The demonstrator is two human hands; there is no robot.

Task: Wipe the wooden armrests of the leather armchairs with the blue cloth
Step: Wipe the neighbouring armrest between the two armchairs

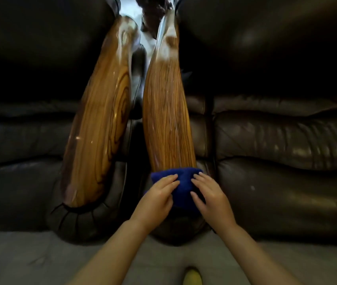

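Under both hands [184, 194], blue cloth [182, 182] caps armrest [167, 120] running away lengthwise.

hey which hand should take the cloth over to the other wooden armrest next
Left, probably. The left hand sits on the blue cloth's side nearest the uncovered armrest; the right hand would reach across.

Left hand [157, 197], right hand [208, 195] flat on blue cloth [184, 182], right wooden armrest [167, 120].
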